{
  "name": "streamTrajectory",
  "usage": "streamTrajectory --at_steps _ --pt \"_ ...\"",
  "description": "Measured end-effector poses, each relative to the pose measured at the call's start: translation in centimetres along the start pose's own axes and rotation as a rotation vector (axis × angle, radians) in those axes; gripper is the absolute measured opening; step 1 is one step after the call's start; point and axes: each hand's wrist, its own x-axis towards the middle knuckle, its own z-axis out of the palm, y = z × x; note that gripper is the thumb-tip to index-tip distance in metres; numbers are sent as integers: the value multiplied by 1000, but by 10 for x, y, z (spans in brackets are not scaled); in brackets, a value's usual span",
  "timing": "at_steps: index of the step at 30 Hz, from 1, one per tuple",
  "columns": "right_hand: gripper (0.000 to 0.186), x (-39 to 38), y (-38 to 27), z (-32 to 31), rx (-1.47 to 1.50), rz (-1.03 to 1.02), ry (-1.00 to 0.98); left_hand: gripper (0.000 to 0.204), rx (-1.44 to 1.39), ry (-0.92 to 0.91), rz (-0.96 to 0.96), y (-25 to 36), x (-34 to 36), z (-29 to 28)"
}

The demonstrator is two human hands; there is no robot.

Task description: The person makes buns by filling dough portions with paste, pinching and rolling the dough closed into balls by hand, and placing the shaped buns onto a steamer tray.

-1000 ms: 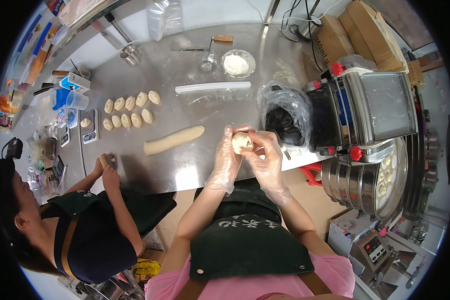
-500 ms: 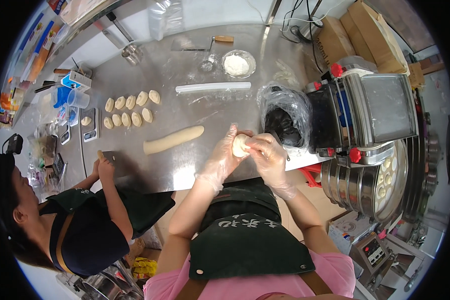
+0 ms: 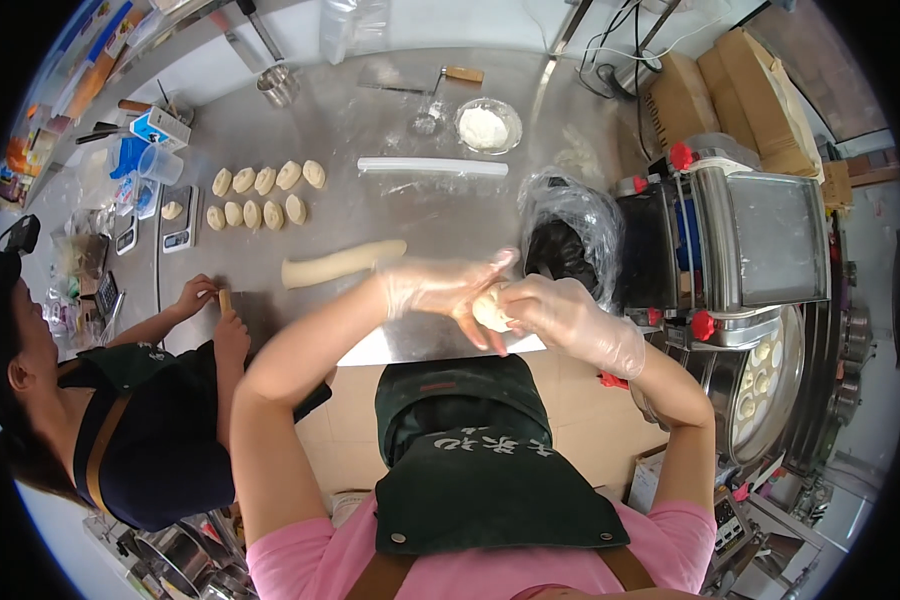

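Note:
My right hand (image 3: 568, 316), in a clear plastic glove, has its fingers closed on a small pale filled-bun-shaped piece of dough (image 3: 491, 309). My left hand (image 3: 455, 288), also gloved, is beside and partly behind the dough, its fingers stretched out and somewhat blurred by motion. Both hands are over the table's near edge. A long dough roll (image 3: 340, 263) lies beyond my left forearm. Farther left, several cut dough pieces (image 3: 264, 180) lie in two rows on the steel table (image 3: 410, 215).
A white rolling rod (image 3: 432, 167) and a bowl of flour (image 3: 486, 127) are at the back. Right of my hands stand a plastic-wrapped dark bundle (image 3: 562, 245), a metal machine (image 3: 725, 240) and a steamer (image 3: 785, 390) with buns. A co-worker (image 3: 140, 430) handles a wooden-handled tool at left, near scales (image 3: 180, 220).
My hands have moved nearer the table's front edge with the dough, and my elbows have spread. The left hand's fingers have opened from around it. One of the co-worker's hands has moved apart.

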Motion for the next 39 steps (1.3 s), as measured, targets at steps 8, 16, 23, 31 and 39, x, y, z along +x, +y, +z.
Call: streamTrajectory --at_steps 8,16,23,31,39 --pt "44 -15 0 0 26 276 -5 56 -813 424 630 -77 78 25" --pt "38 -17 -13 38 189 624 589 64 -680 616 1080 -73 96 46" --pt "18 -20 11 2 138 48 278 66 -552 441 768 -78 69 39" --pt "35 -14 -16 38 329 490 582 70 -340 918 1306 -85 88 62" --pt "30 -12 -18 57 -44 184 594 74 -171 833 1110 -94 50 53"
